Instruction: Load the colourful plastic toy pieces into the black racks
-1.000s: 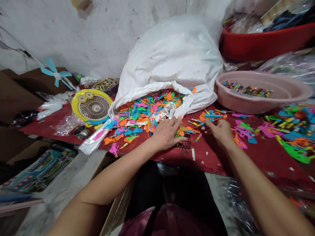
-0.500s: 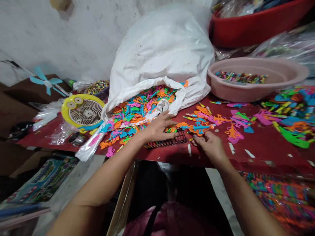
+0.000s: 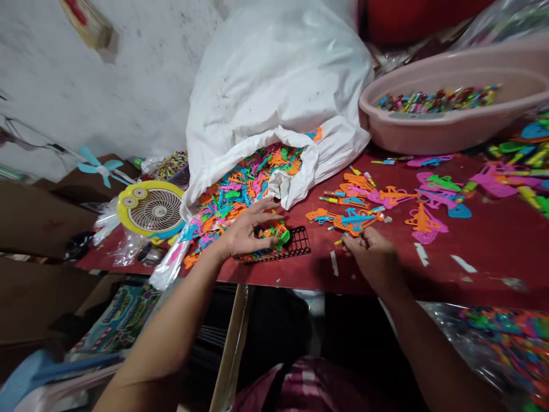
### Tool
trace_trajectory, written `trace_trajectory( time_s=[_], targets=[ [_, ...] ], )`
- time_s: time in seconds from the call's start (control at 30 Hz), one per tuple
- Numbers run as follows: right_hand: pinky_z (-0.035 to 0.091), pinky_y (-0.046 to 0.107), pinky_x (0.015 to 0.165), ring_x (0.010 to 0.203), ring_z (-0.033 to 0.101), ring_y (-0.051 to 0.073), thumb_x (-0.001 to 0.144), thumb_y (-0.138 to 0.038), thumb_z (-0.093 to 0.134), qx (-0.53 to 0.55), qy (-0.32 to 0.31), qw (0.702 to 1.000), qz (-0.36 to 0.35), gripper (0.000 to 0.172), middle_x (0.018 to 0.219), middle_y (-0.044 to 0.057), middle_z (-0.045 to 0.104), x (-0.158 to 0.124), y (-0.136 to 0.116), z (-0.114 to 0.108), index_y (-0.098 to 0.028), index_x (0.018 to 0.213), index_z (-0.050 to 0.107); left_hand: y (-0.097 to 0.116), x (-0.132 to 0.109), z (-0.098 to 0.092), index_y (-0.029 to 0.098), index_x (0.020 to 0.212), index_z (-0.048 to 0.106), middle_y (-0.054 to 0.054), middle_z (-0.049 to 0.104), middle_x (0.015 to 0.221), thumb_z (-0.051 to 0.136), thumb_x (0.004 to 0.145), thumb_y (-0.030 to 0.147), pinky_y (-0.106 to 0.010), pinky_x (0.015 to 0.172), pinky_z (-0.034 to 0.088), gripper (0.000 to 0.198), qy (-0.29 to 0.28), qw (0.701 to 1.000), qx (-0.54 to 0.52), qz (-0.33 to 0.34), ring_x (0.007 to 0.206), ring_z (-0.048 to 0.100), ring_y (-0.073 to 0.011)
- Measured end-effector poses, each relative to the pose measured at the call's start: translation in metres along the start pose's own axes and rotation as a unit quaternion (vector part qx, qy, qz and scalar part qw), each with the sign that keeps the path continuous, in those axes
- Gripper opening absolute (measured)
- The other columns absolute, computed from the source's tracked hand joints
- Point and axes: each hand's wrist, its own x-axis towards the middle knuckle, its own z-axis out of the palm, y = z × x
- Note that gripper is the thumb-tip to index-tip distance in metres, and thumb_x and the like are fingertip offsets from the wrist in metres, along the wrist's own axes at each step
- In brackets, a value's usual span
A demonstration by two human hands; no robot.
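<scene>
Bench point(image 3: 309, 274): red-topped, set before you, bearing every item listed below.
White sack point(image 3: 278, 80): bulging, on its side, its mouth towards you; a heap of coloured plastic pieces point(image 3: 240, 183) fills the mouth and spills out.
Pink basin point(image 3: 416, 134): to the right of the sack, holding small multicoloured sticks point(image 3: 437, 102).
Fan point(image 3: 158, 212): yellow and blue, pair of eyes on its rim, leaning back to the left of the sack.
Black rack point(image 3: 300, 240): openwork, near the bench's front edge, its left part under your left hand.
Your left hand point(image 3: 249, 229): over the rack, thumb and fingers spread apart, with coloured pieces in the gap.
Your right hand point(image 3: 373, 252): fingers curled, fingertips drawn together.
Blue-and-orange piece point(image 3: 355, 219): flat on the bench, just beyond your right hand.
Green piece point(image 3: 283, 237): at your left thumb tip, over the rack.
Yellow stick point(image 3: 338, 242): at your right fingertips; whether you pinch it, you cannot tell from this view.
</scene>
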Motion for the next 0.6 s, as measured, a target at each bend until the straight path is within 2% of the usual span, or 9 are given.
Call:
trace_trajectory(
  time_s=[0.27,0.6],
  targets=[
    [0.043,0.029,0.059,0.062,0.06,0.018,0.081,-0.041,0.055,-0.008,-0.017,1.0,-0.013,0.02,0.068,0.002,0.067,-0.002,0.003,-0.003,-0.024,0.072,0.053,-0.013,0.002,-0.018,0.029,0.125,0.063,-0.005,0.051,0.145,0.071,0.082,0.044,-0.058,0.114,0.033,0.047,-0.035,0.997,-0.051,-0.048,0.138,0.043,-0.0278],
    [0.044,0.03,0.057,0.063,0.065,0.021,0.082,-0.046,0.056,0.014,-0.037,0.999,0.003,0.022,0.068,0.003,0.068,0.002,0.011,0.001,-0.025,0.075,0.052,-0.029,0.013,-0.028,0.033,0.126,0.064,-0.002,0.049,0.148,0.073,0.08,0.045,-0.058,0.119,0.024,0.048,-0.068,0.989,-0.094,-0.095,0.144,0.036,-0.0283]
  ],
)
